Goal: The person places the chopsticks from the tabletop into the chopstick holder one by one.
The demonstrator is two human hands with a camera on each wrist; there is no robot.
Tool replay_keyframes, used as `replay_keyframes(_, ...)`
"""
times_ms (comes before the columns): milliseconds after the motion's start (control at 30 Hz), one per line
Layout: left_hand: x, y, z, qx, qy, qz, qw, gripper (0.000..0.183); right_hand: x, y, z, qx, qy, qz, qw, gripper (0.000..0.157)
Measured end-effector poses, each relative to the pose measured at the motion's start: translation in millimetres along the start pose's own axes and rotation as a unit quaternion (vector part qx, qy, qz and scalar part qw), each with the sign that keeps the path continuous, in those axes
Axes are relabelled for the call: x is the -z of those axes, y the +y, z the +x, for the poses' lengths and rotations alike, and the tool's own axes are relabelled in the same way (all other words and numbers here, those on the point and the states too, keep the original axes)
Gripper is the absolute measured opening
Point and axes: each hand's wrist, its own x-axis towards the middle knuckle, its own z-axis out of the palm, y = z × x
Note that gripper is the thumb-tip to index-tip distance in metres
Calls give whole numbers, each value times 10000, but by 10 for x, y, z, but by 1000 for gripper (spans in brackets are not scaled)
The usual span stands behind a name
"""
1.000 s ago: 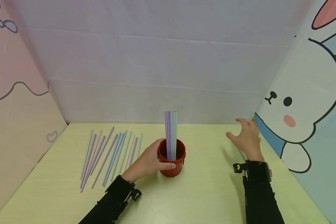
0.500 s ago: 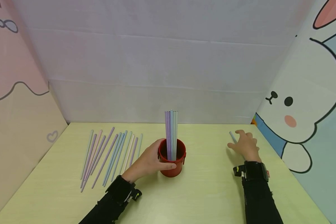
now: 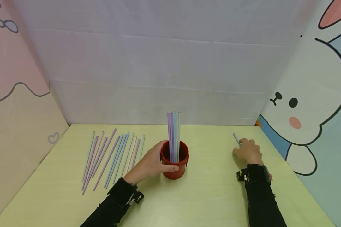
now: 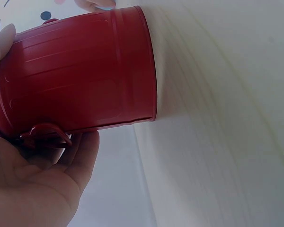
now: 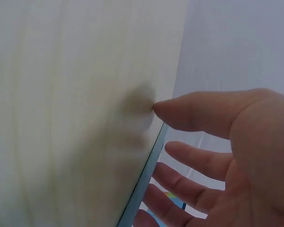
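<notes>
My left hand (image 3: 150, 163) grips a small red metal bucket (image 3: 173, 175) at mid-table, thumb across its front and fingers behind it. Several purple, blue and pale green straws (image 3: 174, 132) stand upright in the bucket. In the left wrist view, a looped handle lug (image 4: 49, 132) shows on the bucket's side. Over at the right, my right hand (image 3: 248, 151) is low over a light blue straw (image 3: 236, 138) lying on the table, its far end showing past the fingers. The right wrist view shows the thumb apart from the spread fingers, with the straw (image 5: 142, 182) along the fingertips.
Several purple, pink, blue, green and white straws (image 3: 105, 157) lie in a loose row on the table (image 3: 210, 195) to the left of the bucket. A white wall (image 3: 159, 72) closes off the back; printed panels stand at both sides, one with a rabbit (image 3: 301, 110).
My right hand has lowered toward the table, its fingers drawing in beside the light blue straw, which now shows more at its far end. My left hand and the bucket have stayed put.
</notes>
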Motion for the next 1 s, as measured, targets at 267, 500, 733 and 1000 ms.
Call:
replay_keyframes(267,-4,-3,3,-7,15,20,10000,83,-3,0,16,177,210,63,9996,46)
replay_keyframes(500,-9,-7,0,-1,1,-34,10000,84,-12,-19,15,62,198,109,9997,38)
replay_keyframes(733,-7,4,-12,15,19,11,10000,84,-10,-50,4,483,390,227,9978,32)
replay_keyframes(1000,47,303,-78,-98,0,-130,9999,79,138,-228,2,1572,1099,590,9797,32)
